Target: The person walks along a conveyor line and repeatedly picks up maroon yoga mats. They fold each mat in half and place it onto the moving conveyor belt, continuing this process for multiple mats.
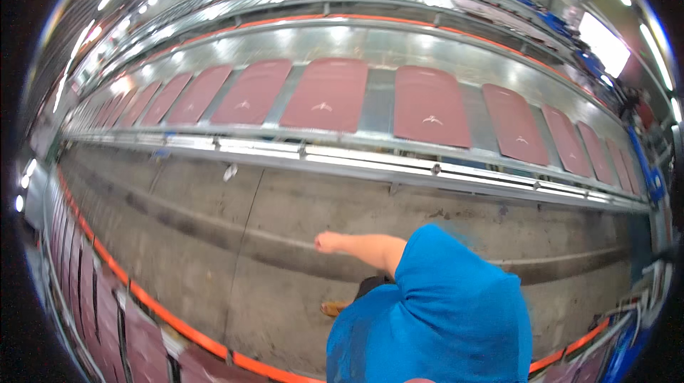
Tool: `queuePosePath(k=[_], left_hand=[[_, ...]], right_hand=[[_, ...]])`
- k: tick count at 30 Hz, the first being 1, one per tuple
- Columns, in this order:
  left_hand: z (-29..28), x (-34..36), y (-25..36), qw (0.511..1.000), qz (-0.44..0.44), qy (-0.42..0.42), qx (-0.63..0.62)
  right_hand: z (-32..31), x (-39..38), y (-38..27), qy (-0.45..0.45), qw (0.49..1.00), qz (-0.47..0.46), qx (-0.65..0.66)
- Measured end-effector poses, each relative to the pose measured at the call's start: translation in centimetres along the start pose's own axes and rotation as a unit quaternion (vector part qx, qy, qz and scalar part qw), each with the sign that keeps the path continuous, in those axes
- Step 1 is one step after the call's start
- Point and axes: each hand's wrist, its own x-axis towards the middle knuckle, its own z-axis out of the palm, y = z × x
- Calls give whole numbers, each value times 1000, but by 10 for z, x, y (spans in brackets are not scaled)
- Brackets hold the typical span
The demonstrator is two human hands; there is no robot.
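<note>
My right hand (328, 242) is out in front of my body at the end of a bent bare arm, above the concrete floor. Its fingers look curled into a loose fist, and I see nothing in them. The arm comes out of my blue short sleeve (456, 262). My left hand does not show. Beyond my right hand, apart from it, runs a long metal conveyor or bench (377, 101). A row of flat maroon panels (328, 98) with rounded corners lies along it, each with a small pale mark. One tan shoe (333, 308) shows below my arm.
An orange-edged rack or line (178, 326) with more maroon panels (85, 283) curves along the lower left. A small white scrap (230, 172) lies on the concrete floor (192, 240) near the conveyor. Further lines stand behind, with a bright screen or opening (604, 44) at the far right.
</note>
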Motion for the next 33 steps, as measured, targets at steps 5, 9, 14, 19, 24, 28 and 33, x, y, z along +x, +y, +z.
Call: queuePosePath(k=[5, 9, 14, 19, 24, 28, 33], left_hand=[[-53, 157, 191, 999, 54, -4, 7], [-89, 257, 317, 995, 99, -8, -10], [-147, 382, 406, 992, 119, 10, -36], [-125, 482, 497, 993, 116, -37, -5], [-144, 537, 644, 995, 101, -25, 5], [-169, 618, 676, 997, 70, -3, -30], [-237, 700, 691, 994, 3, 67, -81]], right_hand=[[31, -11, 70, 13, 991, 100, 89], [121, -67, 123, -110, 941, 320, 29], [124, -29, 114, -147, 854, 494, 64], [64, 268, 66, -68, 911, 405, 36], [-137, 627, -189, 111, 987, 70, 97], [-183, 777, -314, 130, 970, -101, 176], [-156, 918, -349, 45, 977, -114, 175]])
